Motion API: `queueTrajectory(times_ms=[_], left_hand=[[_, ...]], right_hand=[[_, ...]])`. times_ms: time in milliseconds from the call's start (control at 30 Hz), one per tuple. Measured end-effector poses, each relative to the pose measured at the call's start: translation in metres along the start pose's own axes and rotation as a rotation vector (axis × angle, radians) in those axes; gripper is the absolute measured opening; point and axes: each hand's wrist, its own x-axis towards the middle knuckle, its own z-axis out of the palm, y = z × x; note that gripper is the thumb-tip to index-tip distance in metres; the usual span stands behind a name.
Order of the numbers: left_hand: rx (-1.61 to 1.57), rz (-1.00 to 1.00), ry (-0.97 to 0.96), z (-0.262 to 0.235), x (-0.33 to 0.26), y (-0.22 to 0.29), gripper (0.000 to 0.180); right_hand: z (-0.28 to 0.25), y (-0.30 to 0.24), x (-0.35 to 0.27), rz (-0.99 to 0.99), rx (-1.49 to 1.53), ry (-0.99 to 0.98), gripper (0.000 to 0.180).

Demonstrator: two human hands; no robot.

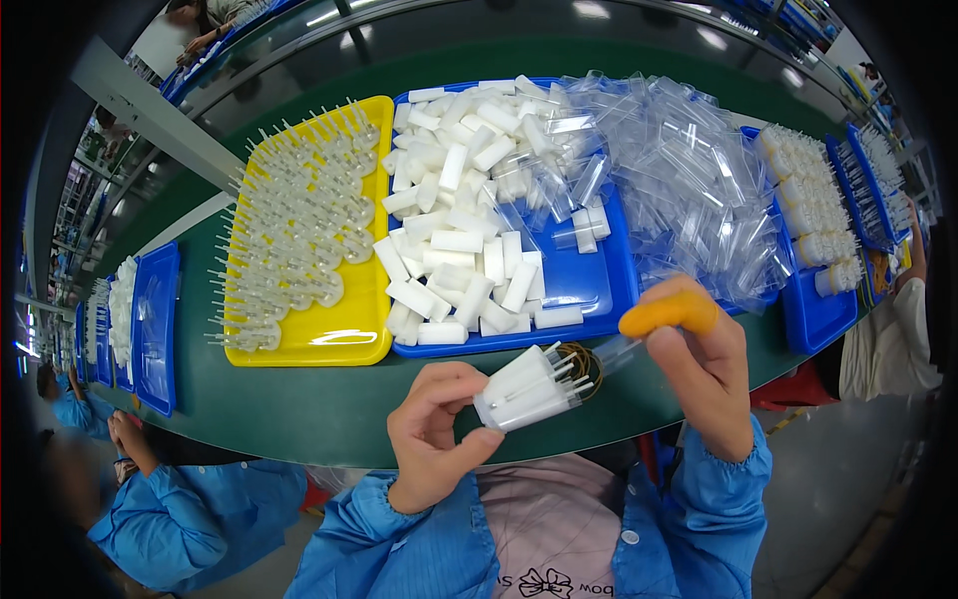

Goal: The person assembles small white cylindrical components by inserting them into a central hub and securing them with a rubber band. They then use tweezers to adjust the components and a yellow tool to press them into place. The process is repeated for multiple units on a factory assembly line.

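My left hand (437, 429) is closed round the base of a bundle of white tubes (527, 391). Several thin white rods stick out of the bundle's far end, pointing right. A clear plastic sleeve (615, 352) shows just right of the rods, pinched by my right hand (707, 359), which wears an orange finger cot (671, 313) on its index finger. How far the sleeve reaches between the fingers is hidden. Behind the bundle, brown rubber bands (591, 365) lie on the green table (419, 379).
Ahead lie a yellow tray (339, 344) of upright rodded pieces and a blue tray (589, 290) heaped with white foam-like blocks (459, 241). Clear sleeves (689, 180) pile up to its right. More blue trays (823, 314) stand far right and left (155, 329). A co-worker's blue sleeve (165, 514) is at left.
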Motion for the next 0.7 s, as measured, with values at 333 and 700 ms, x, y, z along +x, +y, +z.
queueTrajectory(times_ms=[333, 700], left_hand=[[0.297, 0.209, -0.029, 0.008, -0.002, 0.007, 0.043], [0.432, 0.230, -0.110, 0.011, 0.002, 0.019, 0.046]], right_hand=[[0.010, 0.006, -0.016, 0.145, 0.290, 0.180, 0.038], [0.023, 0.001, -0.027, 0.058, 0.237, 0.214, 0.029]])
